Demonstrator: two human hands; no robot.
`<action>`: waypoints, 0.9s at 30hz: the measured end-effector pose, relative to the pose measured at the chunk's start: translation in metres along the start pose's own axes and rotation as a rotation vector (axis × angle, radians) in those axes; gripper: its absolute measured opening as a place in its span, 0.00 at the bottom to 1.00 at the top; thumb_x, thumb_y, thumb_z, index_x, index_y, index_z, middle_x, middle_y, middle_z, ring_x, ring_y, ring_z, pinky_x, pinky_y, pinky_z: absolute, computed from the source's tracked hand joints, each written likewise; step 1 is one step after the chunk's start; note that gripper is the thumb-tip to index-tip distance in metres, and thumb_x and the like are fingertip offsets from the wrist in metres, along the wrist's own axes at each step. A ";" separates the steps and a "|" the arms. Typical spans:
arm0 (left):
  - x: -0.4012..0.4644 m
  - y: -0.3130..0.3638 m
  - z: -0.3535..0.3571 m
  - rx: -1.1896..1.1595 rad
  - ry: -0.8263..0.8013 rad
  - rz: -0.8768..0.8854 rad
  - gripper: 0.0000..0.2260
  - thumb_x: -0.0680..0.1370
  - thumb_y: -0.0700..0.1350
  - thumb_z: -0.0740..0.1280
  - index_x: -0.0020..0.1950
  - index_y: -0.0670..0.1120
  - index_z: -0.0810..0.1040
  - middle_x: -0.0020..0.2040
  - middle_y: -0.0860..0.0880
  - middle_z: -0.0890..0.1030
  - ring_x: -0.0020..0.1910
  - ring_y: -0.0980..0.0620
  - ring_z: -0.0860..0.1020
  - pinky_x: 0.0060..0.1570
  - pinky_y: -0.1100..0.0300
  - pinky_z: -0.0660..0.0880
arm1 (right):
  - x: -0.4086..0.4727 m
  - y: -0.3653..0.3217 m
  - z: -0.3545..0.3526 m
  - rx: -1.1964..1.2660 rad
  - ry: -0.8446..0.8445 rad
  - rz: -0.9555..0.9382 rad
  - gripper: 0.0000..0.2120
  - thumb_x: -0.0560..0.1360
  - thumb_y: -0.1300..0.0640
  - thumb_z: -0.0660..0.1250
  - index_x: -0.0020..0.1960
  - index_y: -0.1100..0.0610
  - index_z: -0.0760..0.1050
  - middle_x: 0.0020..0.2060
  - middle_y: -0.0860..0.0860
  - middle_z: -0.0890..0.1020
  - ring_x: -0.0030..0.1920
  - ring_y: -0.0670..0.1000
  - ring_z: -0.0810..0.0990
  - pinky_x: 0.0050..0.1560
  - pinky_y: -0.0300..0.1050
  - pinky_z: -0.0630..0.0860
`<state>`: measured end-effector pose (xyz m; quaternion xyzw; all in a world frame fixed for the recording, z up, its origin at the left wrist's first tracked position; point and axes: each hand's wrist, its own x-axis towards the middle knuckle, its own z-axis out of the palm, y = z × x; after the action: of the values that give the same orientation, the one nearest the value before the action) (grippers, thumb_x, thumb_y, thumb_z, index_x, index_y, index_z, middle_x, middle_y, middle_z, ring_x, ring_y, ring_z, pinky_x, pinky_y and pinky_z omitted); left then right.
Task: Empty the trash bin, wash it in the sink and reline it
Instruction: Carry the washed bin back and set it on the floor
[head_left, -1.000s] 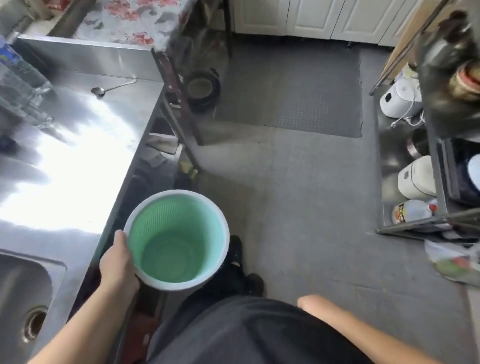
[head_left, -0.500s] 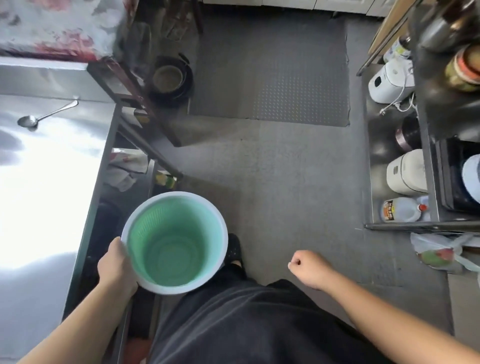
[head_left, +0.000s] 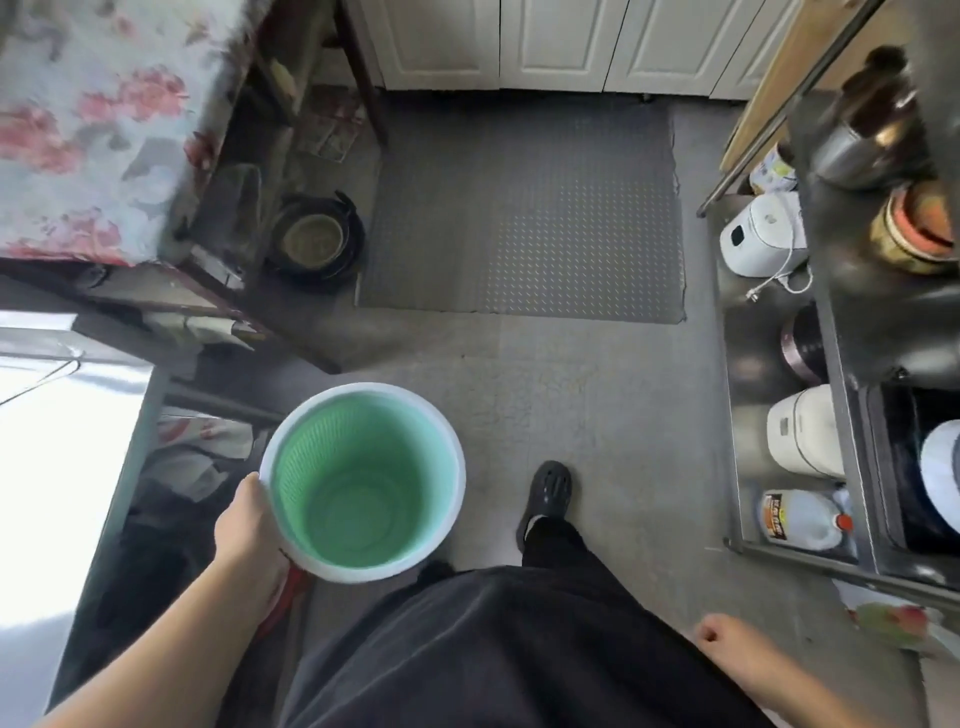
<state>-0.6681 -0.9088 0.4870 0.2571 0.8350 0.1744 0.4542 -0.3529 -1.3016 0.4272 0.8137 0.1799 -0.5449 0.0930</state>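
Against the fingers of the left hand (head_left: 248, 525) hangs the trash bin (head_left: 362, 480), a round green basket with a pale rim and perforated walls, held upright above the floor (head_left: 597, 415) with its mouth facing up. Nothing lies inside, and no liner shows. The hand grips the near-left rim, its back outward and its fingers curled out of sight round the wall.

It looks like thin moulded plastic: light enough for one hand, fairly stiff at the rolled rim, likely springier in the mesh wall. If it is wet from washing, it may be slick, so the rim seems the safest hold, with a second hand under the base if it must be tipped.

Beyond the thumb side, to the left, runs the steel counter (head_left: 62, 467). Well apart from the bin, the right hand (head_left: 719, 636) hangs low by the dark trousers (head_left: 493, 649), fingers loosely curled, holding nothing. A black shoe (head_left: 548, 488) steps forward just past the bin.
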 end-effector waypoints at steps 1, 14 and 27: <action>-0.006 0.009 0.012 -0.027 0.020 -0.007 0.07 0.68 0.48 0.63 0.39 0.49 0.80 0.36 0.49 0.80 0.30 0.46 0.75 0.31 0.57 0.70 | 0.009 0.003 -0.017 -0.042 -0.028 -0.011 0.13 0.77 0.56 0.65 0.35 0.52 0.68 0.33 0.47 0.72 0.37 0.47 0.71 0.35 0.40 0.63; -0.031 0.099 0.129 -0.151 0.081 -0.065 0.06 0.70 0.44 0.63 0.42 0.49 0.79 0.37 0.49 0.77 0.31 0.48 0.72 0.30 0.57 0.67 | 0.101 -0.156 -0.267 -0.203 0.121 -0.260 0.13 0.77 0.50 0.62 0.36 0.53 0.69 0.32 0.52 0.72 0.33 0.52 0.71 0.34 0.44 0.63; 0.065 0.256 0.222 -0.140 0.103 -0.166 0.20 0.73 0.58 0.58 0.41 0.43 0.78 0.34 0.43 0.78 0.29 0.43 0.75 0.29 0.57 0.72 | 0.167 -0.314 -0.410 -0.229 0.071 -0.309 0.13 0.76 0.48 0.62 0.35 0.52 0.68 0.31 0.50 0.72 0.32 0.49 0.69 0.36 0.44 0.66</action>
<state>-0.4404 -0.6513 0.4604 0.1454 0.8615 0.2070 0.4402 -0.0697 -0.8389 0.4465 0.7791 0.3667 -0.4998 0.0938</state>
